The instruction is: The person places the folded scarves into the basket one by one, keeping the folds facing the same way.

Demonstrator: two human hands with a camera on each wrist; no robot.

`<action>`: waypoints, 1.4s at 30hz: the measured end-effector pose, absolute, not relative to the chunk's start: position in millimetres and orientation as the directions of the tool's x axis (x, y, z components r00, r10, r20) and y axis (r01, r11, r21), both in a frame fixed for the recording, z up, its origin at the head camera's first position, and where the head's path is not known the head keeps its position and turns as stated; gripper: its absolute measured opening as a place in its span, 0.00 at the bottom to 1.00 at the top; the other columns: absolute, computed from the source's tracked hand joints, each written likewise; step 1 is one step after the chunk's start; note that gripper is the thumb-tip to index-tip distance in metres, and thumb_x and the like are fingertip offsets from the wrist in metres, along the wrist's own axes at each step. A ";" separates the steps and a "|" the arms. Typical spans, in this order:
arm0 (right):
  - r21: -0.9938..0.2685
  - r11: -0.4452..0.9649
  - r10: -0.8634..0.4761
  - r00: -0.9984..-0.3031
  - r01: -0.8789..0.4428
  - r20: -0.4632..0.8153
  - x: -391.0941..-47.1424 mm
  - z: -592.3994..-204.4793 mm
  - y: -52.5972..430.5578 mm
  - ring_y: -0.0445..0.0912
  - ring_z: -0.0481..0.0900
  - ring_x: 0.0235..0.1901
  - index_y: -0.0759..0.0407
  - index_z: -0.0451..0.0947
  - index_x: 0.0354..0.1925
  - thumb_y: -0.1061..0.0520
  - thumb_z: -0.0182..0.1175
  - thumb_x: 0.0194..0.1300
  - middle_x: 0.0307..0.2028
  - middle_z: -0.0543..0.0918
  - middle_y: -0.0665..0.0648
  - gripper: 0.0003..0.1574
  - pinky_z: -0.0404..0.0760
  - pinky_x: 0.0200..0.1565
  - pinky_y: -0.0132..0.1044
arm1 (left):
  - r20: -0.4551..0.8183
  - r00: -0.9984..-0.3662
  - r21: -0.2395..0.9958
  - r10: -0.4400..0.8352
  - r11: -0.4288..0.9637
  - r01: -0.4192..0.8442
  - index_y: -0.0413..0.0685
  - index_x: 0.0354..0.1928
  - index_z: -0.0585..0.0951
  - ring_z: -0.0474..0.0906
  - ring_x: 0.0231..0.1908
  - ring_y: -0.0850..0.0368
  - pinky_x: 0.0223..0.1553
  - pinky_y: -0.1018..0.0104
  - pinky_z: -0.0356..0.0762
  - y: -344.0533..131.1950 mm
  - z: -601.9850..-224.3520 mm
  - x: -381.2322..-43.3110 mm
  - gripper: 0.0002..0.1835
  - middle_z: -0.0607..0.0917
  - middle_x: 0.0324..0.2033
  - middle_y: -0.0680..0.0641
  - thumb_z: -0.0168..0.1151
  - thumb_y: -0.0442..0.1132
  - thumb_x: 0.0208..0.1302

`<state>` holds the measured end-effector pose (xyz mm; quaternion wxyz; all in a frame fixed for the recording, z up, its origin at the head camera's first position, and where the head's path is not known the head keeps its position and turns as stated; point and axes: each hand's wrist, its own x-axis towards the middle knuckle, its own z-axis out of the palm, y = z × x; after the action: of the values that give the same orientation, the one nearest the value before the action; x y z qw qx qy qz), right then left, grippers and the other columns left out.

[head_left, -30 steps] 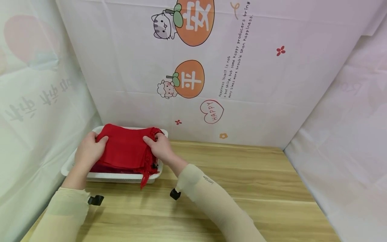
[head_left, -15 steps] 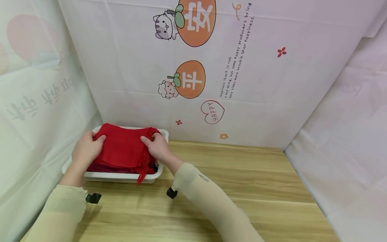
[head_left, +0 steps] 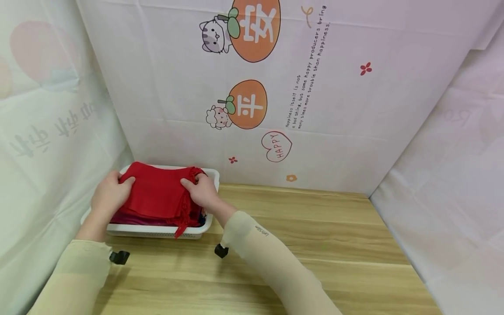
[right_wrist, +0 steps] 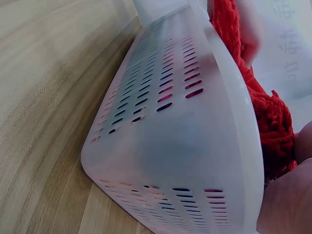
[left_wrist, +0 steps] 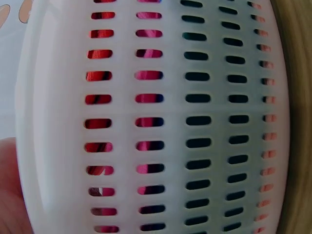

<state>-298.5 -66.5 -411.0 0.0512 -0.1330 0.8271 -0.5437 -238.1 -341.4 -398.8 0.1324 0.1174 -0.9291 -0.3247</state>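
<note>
A folded red scarf with a fringed right end lies over a white plastic basket at the table's back left. My left hand grips the scarf's left end, thumb on top. At the fringed end my right hand pinches the cloth, thumb also uppermost. Magenta cloth shows beneath the scarf inside the basket. In the left wrist view the slotted basket wall fills most of the picture. The right wrist view shows red fringe along the rim. The undersides of both hands' grips are hidden.
The wooden table stretches right and forward of the basket. A printed white sheet hangs behind, and white sheets stand at the left and right sides. Black wrist mounts jut from both sleeves.
Both hands have shifted slightly left with the red scarf between them. Its hanging fringe tip has moved left and a little up. The basket stays in nearly the same place.
</note>
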 end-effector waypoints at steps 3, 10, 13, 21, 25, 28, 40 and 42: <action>-0.908 0.388 -0.277 -0.959 -0.158 0.049 -297.4 -410.7 -67.1 0.42 0.80 0.38 0.62 0.79 0.55 0.40 0.63 0.84 0.43 0.83 0.54 0.25 0.81 0.43 0.38 | 0.163 -0.938 0.638 -0.305 0.758 -0.136 0.31 0.60 0.73 0.78 0.48 0.28 0.39 0.47 0.73 -342.3 -400.6 -237.8 0.29 0.80 0.55 0.25 0.48 0.55 0.85; -0.887 0.434 -0.270 -0.962 -0.156 0.037 -295.8 -409.5 -70.5 0.43 0.81 0.47 0.64 0.77 0.67 0.38 0.62 0.85 0.57 0.85 0.59 0.33 0.84 0.54 0.42 | 0.158 -0.940 0.642 -0.303 0.754 -0.135 0.29 0.61 0.72 0.77 0.50 0.27 0.42 0.42 0.75 -345.8 -405.9 -239.9 0.29 0.79 0.57 0.23 0.48 0.54 0.86; -0.883 0.445 -0.263 -0.964 -0.152 0.033 -296.6 -409.8 -71.5 0.44 0.81 0.50 0.64 0.77 0.68 0.39 0.62 0.85 0.61 0.84 0.60 0.34 0.84 0.56 0.43 | 0.160 -0.943 0.637 -0.292 0.760 -0.128 0.28 0.62 0.71 0.77 0.51 0.26 0.44 0.39 0.76 -347.0 -408.8 -241.0 0.30 0.78 0.58 0.22 0.48 0.54 0.86; -0.877 0.455 -0.258 -0.966 -0.155 0.037 -297.9 -412.0 -71.3 0.44 0.81 0.51 0.64 0.77 0.69 0.39 0.62 0.85 0.62 0.85 0.60 0.33 0.85 0.57 0.43 | 0.155 -0.944 0.627 -0.293 0.767 -0.134 0.26 0.64 0.71 0.76 0.52 0.25 0.46 0.36 0.77 -347.5 -414.6 -244.2 0.32 0.77 0.59 0.21 0.47 0.55 0.86; -0.872 0.463 -0.256 -0.966 -0.161 0.043 -298.2 -412.9 -71.9 0.44 0.82 0.51 0.63 0.77 0.68 0.39 0.62 0.85 0.61 0.85 0.59 0.32 0.85 0.56 0.43 | 0.155 -0.942 0.627 -0.298 0.766 -0.139 0.26 0.65 0.71 0.77 0.52 0.25 0.45 0.36 0.77 -347.4 -415.7 -244.8 0.32 0.77 0.59 0.21 0.47 0.55 0.86; -0.852 0.493 -0.256 -0.965 -0.176 0.051 -298.0 -412.2 -72.6 0.43 0.82 0.49 0.62 0.77 0.68 0.39 0.62 0.85 0.60 0.86 0.59 0.31 0.85 0.55 0.42 | 0.151 -0.943 0.624 -0.296 0.768 -0.141 0.25 0.66 0.70 0.76 0.53 0.25 0.47 0.35 0.77 -348.0 -416.7 -245.5 0.33 0.76 0.61 0.21 0.47 0.55 0.87; -0.775 0.588 -0.278 -0.958 -0.230 0.074 -299.0 -413.8 -74.1 0.44 0.83 0.44 0.63 0.74 0.73 0.41 0.62 0.85 0.61 0.86 0.61 0.34 0.84 0.49 0.38 | 0.151 -0.950 0.606 -0.275 0.785 -0.131 0.23 0.65 0.70 0.77 0.51 0.25 0.46 0.35 0.77 -350.8 -423.3 -247.5 0.33 0.77 0.59 0.21 0.46 0.54 0.87; -0.766 0.600 -0.278 -0.958 -0.230 0.070 -298.8 -413.7 -74.1 0.43 0.83 0.42 0.63 0.74 0.73 0.41 0.62 0.85 0.59 0.87 0.61 0.34 0.84 0.48 0.37 | 0.150 -0.952 0.597 -0.265 0.792 -0.127 0.22 0.63 0.71 0.78 0.50 0.26 0.45 0.36 0.77 -351.6 -424.0 -248.0 0.33 0.78 0.57 0.21 0.47 0.53 0.87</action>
<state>-298.8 -74.1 -413.7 0.0281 -0.1419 0.8939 -0.4242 -248.0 -351.6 -424.0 0.1135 0.1044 -0.9397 -0.3052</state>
